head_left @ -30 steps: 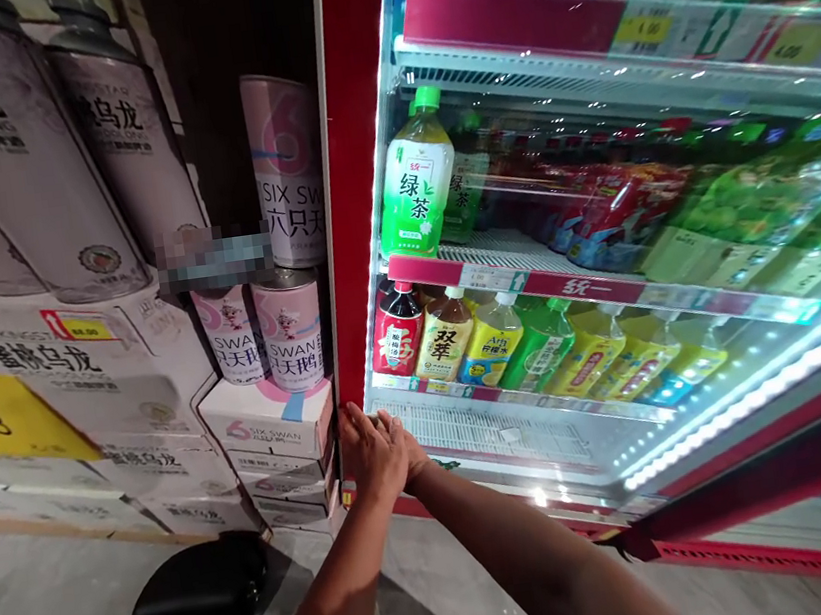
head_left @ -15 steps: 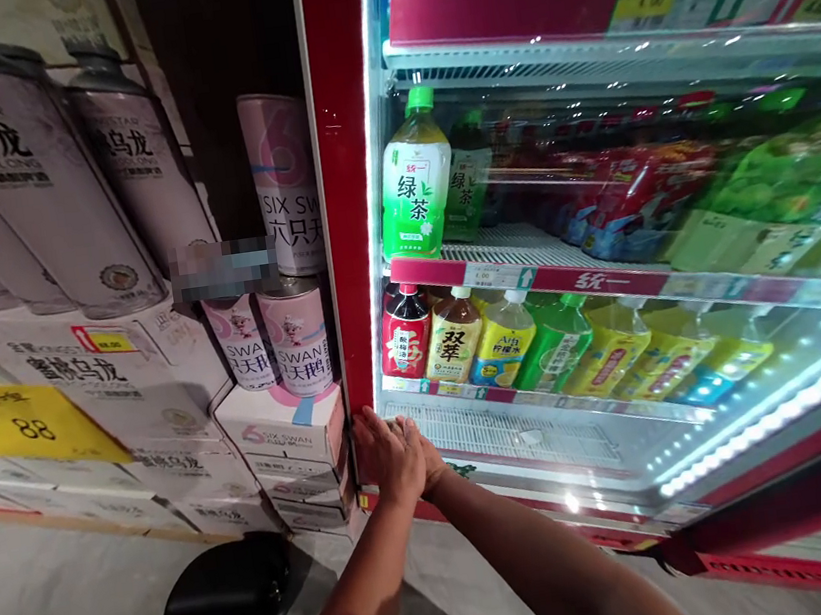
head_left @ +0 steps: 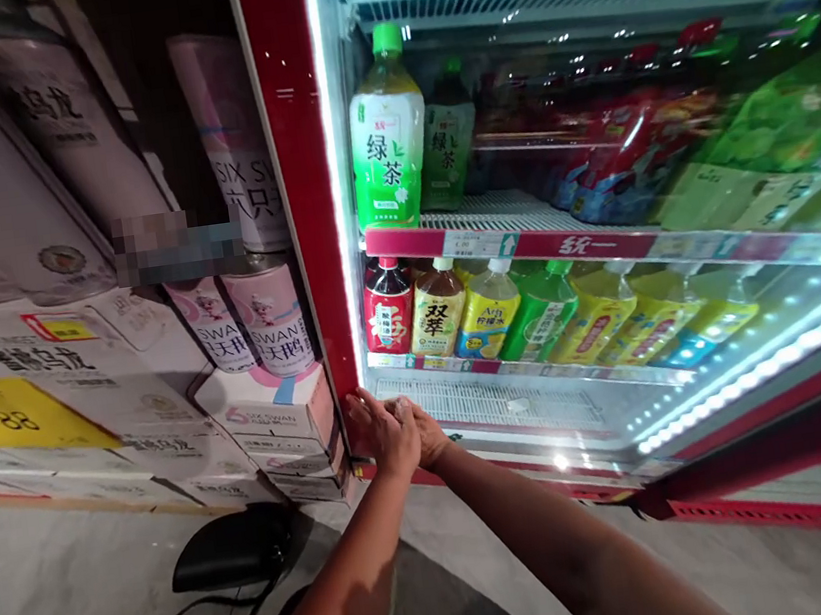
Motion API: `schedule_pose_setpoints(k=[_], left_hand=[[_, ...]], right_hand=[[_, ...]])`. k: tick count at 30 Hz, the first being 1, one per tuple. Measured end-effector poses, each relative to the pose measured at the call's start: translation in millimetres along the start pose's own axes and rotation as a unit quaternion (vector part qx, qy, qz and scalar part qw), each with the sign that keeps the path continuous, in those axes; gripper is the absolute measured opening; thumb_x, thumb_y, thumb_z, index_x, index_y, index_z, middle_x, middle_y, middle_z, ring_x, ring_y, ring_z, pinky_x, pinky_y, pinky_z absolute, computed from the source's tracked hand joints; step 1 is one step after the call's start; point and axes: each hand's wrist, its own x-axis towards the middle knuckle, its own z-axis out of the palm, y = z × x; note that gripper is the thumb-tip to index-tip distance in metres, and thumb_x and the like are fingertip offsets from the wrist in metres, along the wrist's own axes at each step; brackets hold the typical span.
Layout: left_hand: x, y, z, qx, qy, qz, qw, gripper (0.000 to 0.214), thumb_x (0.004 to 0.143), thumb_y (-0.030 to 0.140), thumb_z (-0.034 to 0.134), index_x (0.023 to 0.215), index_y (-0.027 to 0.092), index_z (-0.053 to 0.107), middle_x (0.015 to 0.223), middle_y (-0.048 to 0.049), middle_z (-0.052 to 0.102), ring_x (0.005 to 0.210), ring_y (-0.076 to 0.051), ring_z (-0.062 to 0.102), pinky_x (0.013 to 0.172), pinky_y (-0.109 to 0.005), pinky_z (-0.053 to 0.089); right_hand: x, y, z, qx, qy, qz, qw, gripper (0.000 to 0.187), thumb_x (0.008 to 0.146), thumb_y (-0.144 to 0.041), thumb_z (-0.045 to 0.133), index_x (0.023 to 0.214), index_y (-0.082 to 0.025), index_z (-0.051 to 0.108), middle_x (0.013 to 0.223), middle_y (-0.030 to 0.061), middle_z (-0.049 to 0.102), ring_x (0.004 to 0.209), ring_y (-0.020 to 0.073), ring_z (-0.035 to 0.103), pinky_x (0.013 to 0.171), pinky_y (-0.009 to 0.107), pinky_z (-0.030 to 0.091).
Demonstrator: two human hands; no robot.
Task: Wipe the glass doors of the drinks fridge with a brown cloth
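Both hands low at cooler's left front corner. Left hand (head_left: 382, 435) flat against red frame (head_left: 307, 210), fingers together, gripping nothing. Right hand (head_left: 421, 429) tucked behind left, at bottom grille (head_left: 499, 402); closure cannot be told. Cooler lit, bottles (head_left: 387, 129) upright on shelves, none taken. Frame's long axis vertical, leaning slightly left at top. Boxes (head_left: 274, 416) just beside frame.
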Motion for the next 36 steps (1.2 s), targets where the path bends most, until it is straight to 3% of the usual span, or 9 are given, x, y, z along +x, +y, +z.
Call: schedule_pose_setpoints(k=[2,5,8,12,19,23,26,31,36], left_hand=[[-1.2,2.7,0.9,-0.039,-0.023,-0.067,0.997,0.086,0.092,0.036,0.048,0.162,0.002,0.012,0.168,-0.0326,0.009,0.159,-0.040,0.012,0.124,-0.058,0.027],[-4.0,3.9,4.2,-0.045,-0.044,-0.082,0.995,0.091,0.087,0.024,0.051,0.162,0.001,0.005,0.168,-0.0340,0.006,0.159,-0.038,0.012,0.125,-0.056,0.028],[-8.3,4.3,3.7,-0.044,-0.048,-0.052,0.997,0.094,0.084,0.017,0.050,0.163,0.004,0.001,0.170,-0.0298,0.000,0.160,-0.034,0.007,0.127,-0.054,0.025],[-13.7,7.5,-0.4,-0.055,-0.058,0.034,0.996,0.091,0.086,0.018,0.049,0.163,0.005,0.004,0.170,-0.0268,-0.011,0.161,-0.034,0.005,0.127,-0.051,0.024],[-14.9,6.7,4.4,-0.031,-0.073,0.048,0.996,0.096,0.085,0.016,0.051,0.164,0.010,-0.003,0.171,-0.0240,-0.015,0.161,-0.032,0.001,0.126,-0.048,0.024],[-15.1,4.5,5.8,0.040,-0.062,0.051,0.996,0.101,0.080,0.011,0.055,0.164,0.009,0.000,0.170,-0.0274,-0.011,0.159,-0.034,-0.010,0.127,-0.054,0.018],[-16.3,3.8,5.4,0.093,-0.039,0.073,0.992,0.102,0.081,0.015,0.061,0.164,0.007,0.003,0.169,-0.0308,-0.007,0.158,-0.037,-0.013,0.126,-0.059,0.016],[-17.6,3.7,6.6,0.147,-0.043,0.132,0.979,0.106,0.081,0.030,0.073,0.164,0.012,0.010,0.170,-0.0305,-0.005,0.158,-0.040,-0.011,0.125,-0.064,0.017],[-14.2,2.3,13.3,0.159,-0.056,0.139,0.976,0.122,0.072,0.042,0.085,0.162,0.005,0.012,0.166,-0.0374,-0.007,0.157,-0.045,-0.013,0.124,-0.065,0.015]], right_hand=[[-15.3,7.1,3.7,0.000,-0.016,-0.022,1.000,0.041,0.094,-0.025,0.060,0.134,-0.022,0.068,0.133,0.0036,0.072,0.130,0.0186,0.060,0.121,0.034,0.041],[-27.8,15.4,2.4,0.003,-0.034,-0.046,0.998,0.042,0.094,-0.021,0.056,0.133,-0.019,0.069,0.133,0.0057,0.073,0.131,0.0175,0.061,0.120,0.037,0.043],[-28.0,26.2,-14.3,0.009,-0.040,-0.067,0.997,0.043,0.096,-0.019,0.052,0.137,-0.020,0.066,0.139,0.0064,0.070,0.134,0.0164,0.060,0.122,0.039,0.041],[-34.0,40.0,-47.1,-0.007,-0.038,-0.054,0.998,0.050,0.102,-0.018,0.045,0.151,-0.021,0.052,0.153,0.0061,0.057,0.147,0.0163,0.047,0.128,0.044,0.030],[-67.7,51.9,-83.1,-0.003,-0.062,-0.060,0.996,0.057,0.099,-0.007,0.042,0.151,-0.029,0.052,0.151,-0.0022,0.059,0.141,0.0115,0.052,0.127,0.035,0.030],[-69.3,65.1,-111.1,-0.015,-0.061,0.011,0.998,0.059,0.105,-0.011,0.035,0.158,-0.038,0.038,0.155,-0.0059,0.053,0.147,0.0132,0.047,0.132,0.047,0.016],[-82.9,72.6,-119.6,-0.036,-0.045,0.043,0.997,0.056,0.106,-0.011,0.035,0.157,-0.036,0.041,0.153,-0.0026,0.055,0.148,0.0168,0.045,0.131,0.054,0.011],[-114.2,79.1,-112.6,-0.021,-0.048,0.003,0.999,0.051,0.106,-0.013,0.041,0.152,-0.033,0.049,0.146,-0.0030,0.063,0.140,0.0111,0.054,0.131,0.038,0.020],[-113.4,89.7,-130.0,-0.053,-0.015,0.041,0.998,0.062,0.105,-0.008,0.034,0.158,-0.039,0.036,0.149,-0.0049,0.060,0.145,0.0143,0.049,0.132,0.051,-0.001]])
